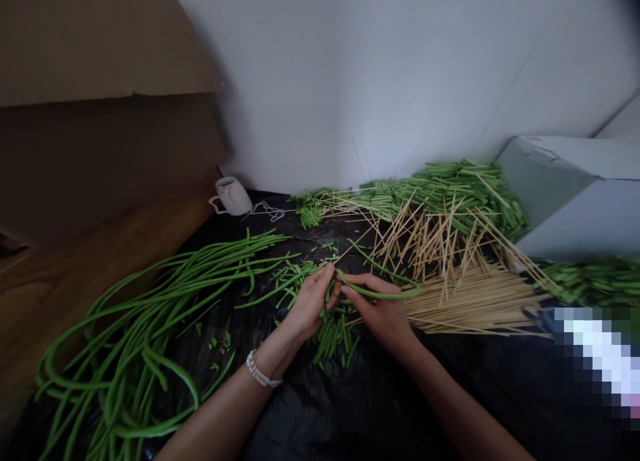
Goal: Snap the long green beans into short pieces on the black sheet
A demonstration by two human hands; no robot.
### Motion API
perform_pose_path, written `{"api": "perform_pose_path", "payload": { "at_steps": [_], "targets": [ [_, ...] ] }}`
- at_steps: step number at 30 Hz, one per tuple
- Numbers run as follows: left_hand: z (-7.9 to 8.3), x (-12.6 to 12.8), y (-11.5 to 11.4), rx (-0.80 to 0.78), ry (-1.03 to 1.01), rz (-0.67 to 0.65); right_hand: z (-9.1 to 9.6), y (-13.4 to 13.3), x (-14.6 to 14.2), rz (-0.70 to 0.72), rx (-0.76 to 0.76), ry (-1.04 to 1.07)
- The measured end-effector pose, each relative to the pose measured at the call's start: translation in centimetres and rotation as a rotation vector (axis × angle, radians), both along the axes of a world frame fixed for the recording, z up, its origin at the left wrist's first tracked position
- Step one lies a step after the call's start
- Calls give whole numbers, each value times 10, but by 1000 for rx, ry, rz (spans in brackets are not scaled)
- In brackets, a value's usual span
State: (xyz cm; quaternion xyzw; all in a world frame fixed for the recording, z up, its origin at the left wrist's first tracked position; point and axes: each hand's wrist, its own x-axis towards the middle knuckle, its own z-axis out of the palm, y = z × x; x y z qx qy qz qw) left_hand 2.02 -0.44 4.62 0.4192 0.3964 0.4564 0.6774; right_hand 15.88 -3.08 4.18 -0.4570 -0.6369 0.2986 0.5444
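Note:
My left hand [311,299], with a beaded bracelet at the wrist, is closed with its fingers pinching near one end of a long green bean [380,294]. Close beside it, my right hand [383,311] is closed on the same bean, whose loose part curves off to the right. A thin wooden stick [344,255] slants away from the left fingertips; whether it is held, I cannot tell. Cut bean pieces [335,341] lie beneath both hands. Another long bean [375,261] rests just beyond the right hand.
Whole long beans [130,354] spread over black plastic [310,421] at left. Wooden skewers [465,304] lie at right, before a heap of cut bean bundles [450,187]. A white mug [234,197] with string [270,211], a brown cardboard box [100,134] and a white box [575,187] stand around.

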Motion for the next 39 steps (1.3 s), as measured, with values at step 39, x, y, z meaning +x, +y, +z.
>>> {"api": "perform_pose_path", "payload": {
  "at_steps": [39],
  "targets": [
    [12, -5, -6, -66, 16, -280, 13, 6, 9, 190, -500, 476]
  ]
}}
